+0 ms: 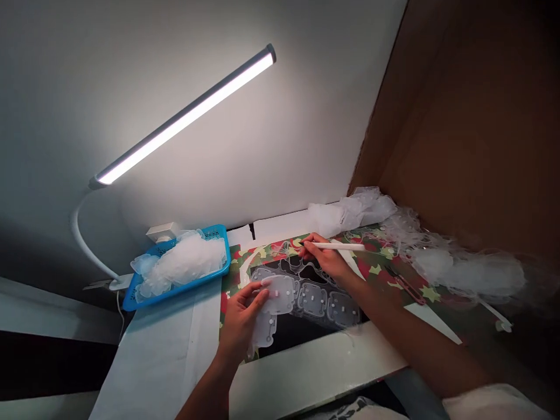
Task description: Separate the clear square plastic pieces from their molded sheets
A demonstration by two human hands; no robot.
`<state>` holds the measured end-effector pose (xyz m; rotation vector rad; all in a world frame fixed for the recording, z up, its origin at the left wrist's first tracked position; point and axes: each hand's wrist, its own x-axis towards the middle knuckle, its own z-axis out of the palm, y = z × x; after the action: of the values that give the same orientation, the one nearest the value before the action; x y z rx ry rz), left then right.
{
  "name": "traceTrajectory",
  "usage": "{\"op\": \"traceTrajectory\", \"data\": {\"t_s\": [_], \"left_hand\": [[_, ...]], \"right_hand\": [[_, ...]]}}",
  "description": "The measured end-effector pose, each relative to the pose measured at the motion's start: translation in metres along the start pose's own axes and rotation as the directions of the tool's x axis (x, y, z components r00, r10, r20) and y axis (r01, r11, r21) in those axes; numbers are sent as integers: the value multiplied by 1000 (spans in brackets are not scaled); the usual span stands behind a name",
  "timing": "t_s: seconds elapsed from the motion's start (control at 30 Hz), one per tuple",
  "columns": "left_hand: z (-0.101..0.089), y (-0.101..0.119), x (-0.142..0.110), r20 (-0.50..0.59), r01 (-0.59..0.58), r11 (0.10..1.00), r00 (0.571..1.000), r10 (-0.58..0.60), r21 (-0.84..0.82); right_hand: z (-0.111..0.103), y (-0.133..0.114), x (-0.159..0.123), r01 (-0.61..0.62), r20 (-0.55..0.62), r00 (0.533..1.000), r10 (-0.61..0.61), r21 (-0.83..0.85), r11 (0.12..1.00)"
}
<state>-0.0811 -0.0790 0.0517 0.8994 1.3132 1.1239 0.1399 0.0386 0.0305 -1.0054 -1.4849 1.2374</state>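
Left hand (240,321) pinching a clear plastic sheet (280,294) up off a printed mat (380,262), within reach of right hand (326,256), gripping a white pen (339,247) writing-style, tip toward the sheet.

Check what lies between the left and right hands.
The head view shows a clear plastic sheet with square cells, held in the left hand, stretching toward the right hand.

Our right hand (326,259) has room over the patterned mat (378,274), but heaped plastic film (464,274) blocks it rightward; the blue basket (225,251) stands past our left hand (240,321)
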Motion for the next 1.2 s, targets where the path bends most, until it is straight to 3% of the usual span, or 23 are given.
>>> {"op": "traceTrajectory", "data": {"t_s": [0.07,0.17,0.3,0.4,0.63,1.0,1.1,1.2], "left_hand": [[10,-5,8,71,42,998,997,-38,-49],[28,-10,18,160,56,998,986,-49,-36],[44,-10,25,205,25,999,978,-30,31],[49,-8,25,247,63,997,966,-73,48],[51,-3,18,273,152,986,948,-163,61],[51,3,12,257,233,972,939,-229,15],[53,0,11,264,204,979,944,-199,10],[59,-4,12,246,132,991,961,-124,-18]], "right_hand": [[-1,-13,-29,-135,149,982,113,151,979],[1,-19,-59,-225,255,950,180,164,960],[-4,-11,-69,-184,163,973,166,106,977],[-13,-9,-66,-228,73,973,217,206,952],[-31,-10,-68,-305,87,952,294,371,877],[-31,-13,-71,-380,137,923,359,462,802],[-27,-13,-71,-375,122,923,364,485,790],[-12,-14,-78,-301,30,945,327,475,827]]}}
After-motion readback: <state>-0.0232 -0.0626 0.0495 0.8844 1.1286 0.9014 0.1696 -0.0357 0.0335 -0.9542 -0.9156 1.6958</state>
